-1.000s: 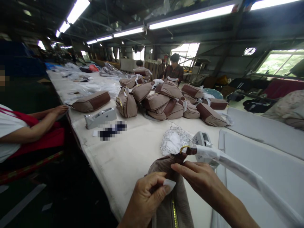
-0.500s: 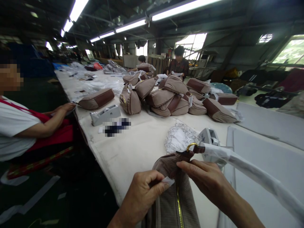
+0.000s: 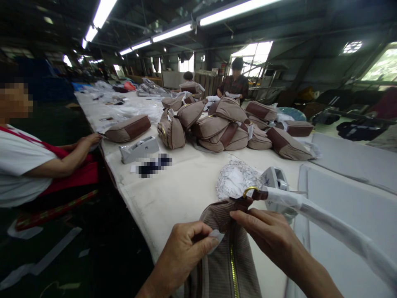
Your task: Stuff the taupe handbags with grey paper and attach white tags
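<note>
Close in front of me is a taupe ribbed handbag (image 3: 214, 265) with a gold zipper (image 3: 233, 269), its end pointing away from me. My left hand (image 3: 189, 248) pinches a small white slip of paper (image 3: 216, 240) between thumb and fingers, over the bag's left side. My right hand (image 3: 269, 231) grips the bag's top end, thumb and fingers closed on it just below the brown leather tab. A gold ring (image 3: 250, 191) joins that tab to a strap (image 3: 328, 219) wrapped in white material, which runs off to the right.
Beyond the bag lie a clear bag of white bits (image 3: 237, 178) and a grey tape dispenser (image 3: 274, 180). Another dispenser (image 3: 139, 149) stands to the left. Several similar handbags (image 3: 214, 128) are heaped farther back. A co-worker (image 3: 40, 165) sits at the table's left edge.
My left hand has shifted slightly to the left with the paper slip, which is turned more upright. My right hand keeps its hold on the handbag. The view has swung slightly.
</note>
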Motion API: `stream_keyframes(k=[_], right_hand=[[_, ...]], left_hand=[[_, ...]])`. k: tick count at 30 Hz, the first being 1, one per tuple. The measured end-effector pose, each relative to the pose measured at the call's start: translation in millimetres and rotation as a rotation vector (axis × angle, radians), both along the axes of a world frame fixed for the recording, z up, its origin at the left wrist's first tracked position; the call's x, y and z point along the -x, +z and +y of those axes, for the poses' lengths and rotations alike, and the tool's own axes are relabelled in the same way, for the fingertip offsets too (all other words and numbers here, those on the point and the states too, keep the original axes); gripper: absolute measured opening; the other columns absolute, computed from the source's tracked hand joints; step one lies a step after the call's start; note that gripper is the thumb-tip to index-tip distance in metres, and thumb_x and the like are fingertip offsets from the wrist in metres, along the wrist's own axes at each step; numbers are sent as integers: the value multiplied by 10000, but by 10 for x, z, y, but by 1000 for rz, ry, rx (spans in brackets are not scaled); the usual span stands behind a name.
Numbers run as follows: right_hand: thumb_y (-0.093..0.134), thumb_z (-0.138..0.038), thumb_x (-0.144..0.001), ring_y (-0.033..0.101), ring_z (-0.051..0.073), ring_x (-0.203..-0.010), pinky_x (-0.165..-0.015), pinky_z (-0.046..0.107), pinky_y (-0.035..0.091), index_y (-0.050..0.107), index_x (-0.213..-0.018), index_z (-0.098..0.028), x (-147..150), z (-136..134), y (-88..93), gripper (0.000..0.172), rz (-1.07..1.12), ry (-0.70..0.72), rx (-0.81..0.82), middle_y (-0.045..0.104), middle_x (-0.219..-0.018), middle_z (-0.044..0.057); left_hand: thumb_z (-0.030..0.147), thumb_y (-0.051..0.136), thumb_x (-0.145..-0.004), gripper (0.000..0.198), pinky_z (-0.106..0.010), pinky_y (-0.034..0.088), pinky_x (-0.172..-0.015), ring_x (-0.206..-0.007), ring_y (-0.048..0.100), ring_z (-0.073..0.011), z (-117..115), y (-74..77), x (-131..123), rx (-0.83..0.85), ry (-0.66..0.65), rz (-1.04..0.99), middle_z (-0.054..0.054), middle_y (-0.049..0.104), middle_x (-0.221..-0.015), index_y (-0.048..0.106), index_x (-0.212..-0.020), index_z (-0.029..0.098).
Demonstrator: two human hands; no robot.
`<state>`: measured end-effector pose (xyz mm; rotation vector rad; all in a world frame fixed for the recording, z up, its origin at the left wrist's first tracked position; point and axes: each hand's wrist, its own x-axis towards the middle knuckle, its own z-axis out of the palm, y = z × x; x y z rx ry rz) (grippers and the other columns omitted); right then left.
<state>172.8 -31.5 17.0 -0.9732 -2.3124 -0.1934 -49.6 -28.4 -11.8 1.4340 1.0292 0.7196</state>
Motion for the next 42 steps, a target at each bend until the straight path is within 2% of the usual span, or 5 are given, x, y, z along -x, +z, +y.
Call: stream_keyframes(k=[19, 27, 32, 38, 42], right_hand=[[445, -85, -912, 483, 103, -502, -481, 227, 377, 596, -1071, -165, 33, 10, -31, 234, 4, -2, -40, 540, -621, -12], [451, -48, -880, 627, 129, -871, -771, 227, 521, 443, -1247, -157, 183, -14, -208, 384, 379, 89, 112, 634, -988, 75], [496, -78, -875, 628, 114, -872, -766, 200, 514, 439, -1258, -197, 223, 7, -211, 406, 470, 70, 201, 631, -1034, 60], [475, -93, -895, 622, 102, -818, -717, 192, 468, 499, -1238, -248, 208, 130, 127, 377, 296, 139, 415, 665, -975, 17], [476, -166, -911, 553, 89, -597, -563, 185, 409, 582, -939, -190, 191, 166, 162, 112, 331, 95, 515, 606, -689, -16]], left_hand=[[386, 636, -775, 280, -209, 366, -564, -610, 476, -115, 26, 15, -15, 50, -6, -74, -7, 569, -654, 666, -746, 109], [417, 591, -832, 308, -207, 384, -576, -621, 492, -108, 144, 189, -195, 21, 58, -231, -17, 609, -700, 685, -871, 127], [346, 541, -874, 224, -221, 432, -632, -688, 554, -134, 118, 252, -251, -160, 128, -147, -18, 627, -747, 663, -868, 158], [174, 485, -880, 187, -214, 423, -624, -653, 561, -122, 96, 301, -274, -770, 219, 140, -21, 591, -706, 601, -735, 152], [221, 525, -880, 126, -210, 454, -653, -695, 602, -128, 93, 269, -262, -646, 192, 56, -17, 651, -768, 639, -856, 170]])
